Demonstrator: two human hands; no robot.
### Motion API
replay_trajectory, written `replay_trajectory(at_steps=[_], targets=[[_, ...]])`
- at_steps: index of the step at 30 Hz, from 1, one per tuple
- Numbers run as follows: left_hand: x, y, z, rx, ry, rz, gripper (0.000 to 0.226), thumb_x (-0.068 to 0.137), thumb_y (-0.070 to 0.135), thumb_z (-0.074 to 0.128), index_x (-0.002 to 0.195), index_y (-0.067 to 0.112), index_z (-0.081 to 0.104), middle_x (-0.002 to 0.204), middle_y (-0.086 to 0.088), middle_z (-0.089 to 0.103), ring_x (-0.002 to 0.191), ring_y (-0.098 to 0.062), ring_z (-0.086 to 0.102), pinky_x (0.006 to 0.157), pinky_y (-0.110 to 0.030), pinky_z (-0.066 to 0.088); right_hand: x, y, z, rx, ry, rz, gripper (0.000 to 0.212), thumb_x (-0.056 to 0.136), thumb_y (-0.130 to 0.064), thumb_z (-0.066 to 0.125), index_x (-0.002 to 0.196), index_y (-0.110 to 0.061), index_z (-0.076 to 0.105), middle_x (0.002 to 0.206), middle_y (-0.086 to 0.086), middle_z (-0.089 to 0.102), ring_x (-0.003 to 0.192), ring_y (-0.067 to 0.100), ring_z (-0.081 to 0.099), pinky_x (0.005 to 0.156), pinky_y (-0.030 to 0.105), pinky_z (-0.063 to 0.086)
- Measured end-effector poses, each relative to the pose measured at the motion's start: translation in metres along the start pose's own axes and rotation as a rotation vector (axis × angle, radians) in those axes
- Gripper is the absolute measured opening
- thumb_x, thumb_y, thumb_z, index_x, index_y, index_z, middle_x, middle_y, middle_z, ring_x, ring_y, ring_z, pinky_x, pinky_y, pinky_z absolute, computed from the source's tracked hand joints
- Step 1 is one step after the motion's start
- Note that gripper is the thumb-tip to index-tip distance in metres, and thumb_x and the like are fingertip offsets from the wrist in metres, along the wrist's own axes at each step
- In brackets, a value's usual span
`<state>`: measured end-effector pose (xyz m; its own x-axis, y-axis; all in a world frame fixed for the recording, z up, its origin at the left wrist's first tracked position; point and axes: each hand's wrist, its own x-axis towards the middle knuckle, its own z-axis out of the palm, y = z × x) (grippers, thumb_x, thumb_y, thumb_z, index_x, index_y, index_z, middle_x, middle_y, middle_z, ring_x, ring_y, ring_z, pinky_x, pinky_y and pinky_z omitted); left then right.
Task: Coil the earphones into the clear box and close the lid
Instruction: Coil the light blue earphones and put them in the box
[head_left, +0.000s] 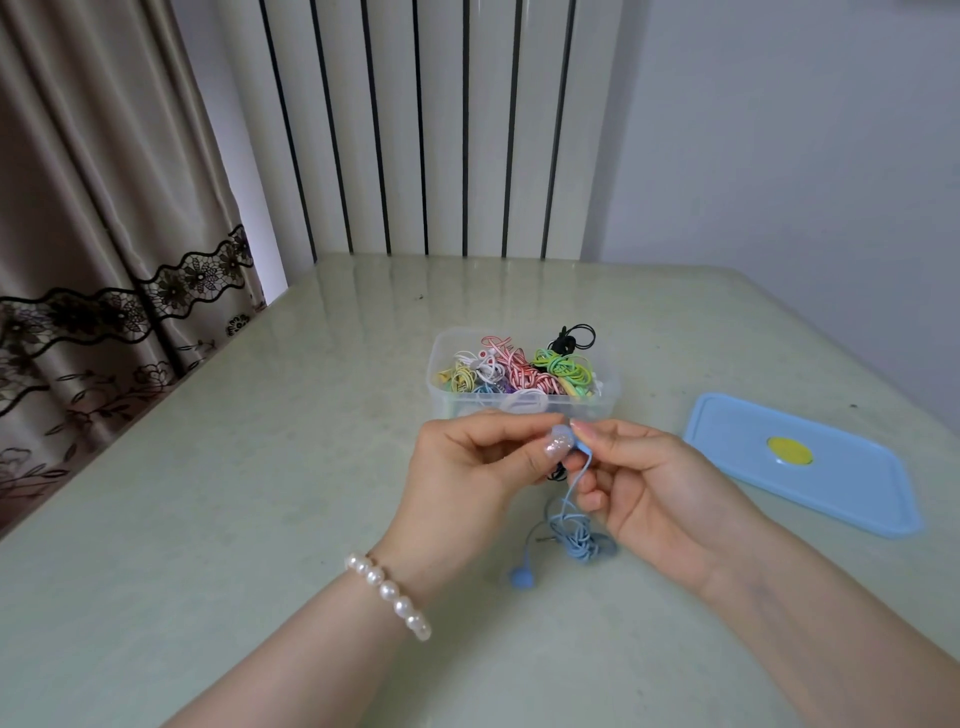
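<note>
1. A pale green glossy table (218, 467) fills the lower view, seen from above by a person seated at its near edge.
2. Both hands are raised just above the table's middle, close to the near wall of a clear box (524, 402).
3. The left hand (467, 462) has its fingers curled, thumb and fingertips pinching one blue earbud at its top. A pearl bracelet (389, 592) circles that wrist.
4. The right hand (654, 483) is also curled, its thumb and forefinger pinching the blue cable just beside the same earbud.
5. The blue earphones (574, 535) hang from that pinch: the cable runs roughly straight down towards the person, then gathers in a loose tangle lying on the table beneath the right hand.
6. The second blue earbud (521, 578) rests on the table at the near-left end of the tangle, with the metal plug showing just above it.
7. The clear box sits near the table's centre, its long axis running left to right, open on top. It holds bundled earphones in yellow, white, pink-striped, green and black.
8. The light blue lid (831, 483), with a yellow oval in its middle, lies flat on the table to the right of the box, apart from it, near the right edge.
</note>
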<state>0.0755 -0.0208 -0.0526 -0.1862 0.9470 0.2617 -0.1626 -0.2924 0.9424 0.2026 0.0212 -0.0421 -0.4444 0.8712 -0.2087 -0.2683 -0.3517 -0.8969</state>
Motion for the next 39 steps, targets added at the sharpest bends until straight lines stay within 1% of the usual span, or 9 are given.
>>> replay_trajectory(at_steps=[4,7,16,22,26,31,34,37,39], targets=[[0.006,0.000,-0.007,-0.194,-0.082,-0.199,0.024,0.068,0.012,0.058,0.086,0.002,0.070,0.070,-0.008,0.069,0.060,-0.012,0.063,0.059,-0.019,0.052,0.002,-0.005,-0.005,0.008,0.006,-0.054,0.011,0.063,-0.008,0.058,0.068,-0.003,0.067,0.052,0.005,0.057,0.039,0.008,0.048,0.037,0.015,0.039],[0.007,0.000,-0.009,-0.277,-0.105,-0.347,0.019,0.067,0.011,0.059,0.077,0.002,0.073,0.071,-0.009,0.069,0.058,-0.012,0.063,0.058,-0.020,0.054,0.001,-0.008,-0.008,-0.025,-0.022,-0.110,0.013,0.062,-0.006,0.059,0.067,-0.001,0.069,0.057,0.008,0.059,0.044,0.011,0.050,0.040,0.016,0.040],[0.007,0.000,-0.010,-0.237,-0.097,-0.421,0.011,0.060,0.005,0.063,0.064,0.003,0.073,0.056,-0.006,0.065,0.049,-0.008,0.060,0.052,-0.017,0.053,-0.002,-0.007,-0.006,-0.190,-0.079,-0.200,0.018,0.060,-0.006,0.060,0.074,0.005,0.062,0.054,0.011,0.054,0.044,0.013,0.048,0.040,0.019,0.038],[0.007,-0.001,-0.011,-0.187,-0.095,-0.430,0.011,0.058,0.004,0.062,0.060,0.005,0.073,0.053,-0.005,0.066,0.046,-0.007,0.060,0.050,-0.016,0.052,-0.003,-0.002,-0.003,-0.264,-0.074,-0.260,0.018,0.060,-0.008,0.061,0.073,0.004,0.061,0.048,0.009,0.053,0.040,0.012,0.045,0.039,0.018,0.035],[0.009,0.000,-0.013,-0.183,-0.131,-0.402,0.010,0.058,0.003,0.063,0.057,0.005,0.072,0.052,-0.006,0.065,0.045,-0.009,0.060,0.050,-0.017,0.051,-0.003,-0.004,-0.005,-0.194,-0.127,-0.174,0.016,0.061,-0.004,0.060,0.074,0.006,0.060,0.050,0.010,0.053,0.039,0.012,0.045,0.038,0.019,0.035],[0.011,-0.002,-0.016,-0.193,-0.167,-0.370,0.009,0.057,0.001,0.063,0.058,0.004,0.072,0.057,-0.010,0.066,0.046,-0.011,0.060,0.051,-0.018,0.052,-0.003,-0.006,-0.007,-0.138,-0.168,-0.104,0.009,0.055,-0.007,0.065,0.063,-0.001,0.067,0.050,0.011,0.055,0.038,0.013,0.045,0.037,0.018,0.035],[0.012,-0.005,-0.016,-0.134,-0.120,-0.288,0.005,0.056,0.000,0.067,0.060,0.001,0.070,0.057,-0.010,0.067,0.047,-0.012,0.061,0.052,-0.019,0.052,-0.001,-0.004,-0.006,-0.133,-0.130,-0.100,0.006,0.058,-0.004,0.063,0.062,-0.003,0.067,0.050,0.011,0.054,0.039,0.013,0.045,0.036,0.019,0.035],[0.010,-0.008,-0.015,0.041,-0.066,-0.161,0.005,0.066,-0.007,0.069,0.068,-0.003,0.068,0.057,-0.007,0.068,0.050,-0.010,0.062,0.054,-0.018,0.051,0.001,0.000,-0.006,-0.177,-0.076,-0.115,0.007,0.062,-0.002,0.059,0.067,0.001,0.062,0.049,0.010,0.053,0.041,0.013,0.045,0.037,0.018,0.035],[0.009,-0.009,-0.014,0.081,-0.054,-0.134,0.007,0.070,-0.009,0.067,0.071,-0.003,0.068,0.058,-0.005,0.068,0.051,-0.009,0.062,0.055,-0.018,0.051,0.002,0.002,-0.006,-0.244,-0.033,-0.155,0.003,0.069,0.003,0.059,0.070,0.003,0.062,0.049,0.010,0.054,0.043,0.014,0.044,0.039,0.018,0.035]])
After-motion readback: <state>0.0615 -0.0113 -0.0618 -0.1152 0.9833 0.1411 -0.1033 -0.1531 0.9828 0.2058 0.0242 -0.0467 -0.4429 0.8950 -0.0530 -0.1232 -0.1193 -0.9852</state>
